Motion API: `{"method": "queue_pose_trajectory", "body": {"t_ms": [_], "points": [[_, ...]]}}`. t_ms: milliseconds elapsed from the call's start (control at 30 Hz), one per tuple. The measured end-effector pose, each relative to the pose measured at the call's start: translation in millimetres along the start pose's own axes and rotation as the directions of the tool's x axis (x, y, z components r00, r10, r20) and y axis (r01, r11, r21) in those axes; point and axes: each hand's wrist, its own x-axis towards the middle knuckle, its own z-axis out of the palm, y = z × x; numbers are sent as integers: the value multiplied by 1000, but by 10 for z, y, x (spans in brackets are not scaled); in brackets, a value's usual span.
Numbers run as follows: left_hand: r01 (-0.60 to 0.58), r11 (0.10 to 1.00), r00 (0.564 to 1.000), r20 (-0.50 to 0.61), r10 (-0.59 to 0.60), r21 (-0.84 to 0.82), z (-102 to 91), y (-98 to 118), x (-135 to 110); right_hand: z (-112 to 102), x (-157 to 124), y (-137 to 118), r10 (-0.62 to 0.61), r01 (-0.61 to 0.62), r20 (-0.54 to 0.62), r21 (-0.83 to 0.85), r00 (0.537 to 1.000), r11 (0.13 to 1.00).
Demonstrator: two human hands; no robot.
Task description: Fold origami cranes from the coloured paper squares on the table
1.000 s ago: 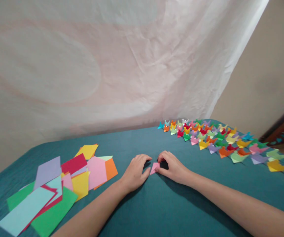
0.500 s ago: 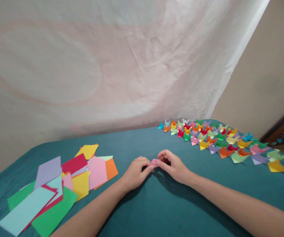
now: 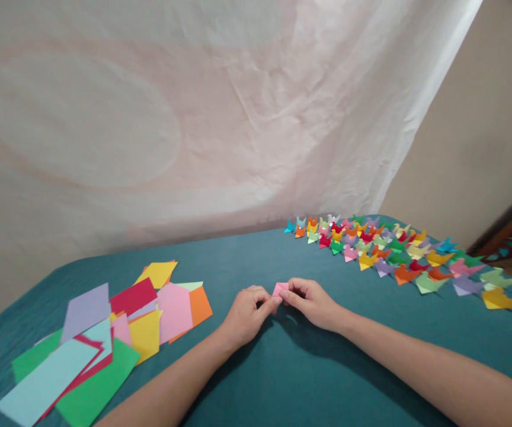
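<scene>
A small folded piece of pink paper (image 3: 280, 289) is held between my two hands, above the middle of the table. My left hand (image 3: 248, 312) pinches its left lower edge between thumb and fingers. On the right side, my right hand (image 3: 312, 301) grips it with the thumb in front and the fingers curled behind. The fingertips cover part of the paper, so its full shape is hidden.
Loose coloured paper sheets (image 3: 175, 308) lie overlapping on the left of the teal-covered table (image 3: 247, 255). Several rows of folded paper birds (image 3: 383, 268) stand at the back right. A pale cloth (image 3: 220, 130) hangs behind the table.
The pink paper has turned and now shows a squarer face. My right hand's fingers, raised and apart before, have lowered and closed behind it. My left hand has barely moved.
</scene>
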Motion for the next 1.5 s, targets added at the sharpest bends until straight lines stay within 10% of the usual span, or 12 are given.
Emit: {"method": "queue_pose_trajectory", "body": {"t_ms": [967, 1500], "points": [[99, 951, 995, 4, -102, -291, -32, -21, 21, -19, -23, 3, -16, 20, 94, -43, 995, 999], [49, 981, 999, 3, -50, -187, -31, 18, 3, 8, -25, -76, 9, -14, 41, 114, 999, 993]]}}
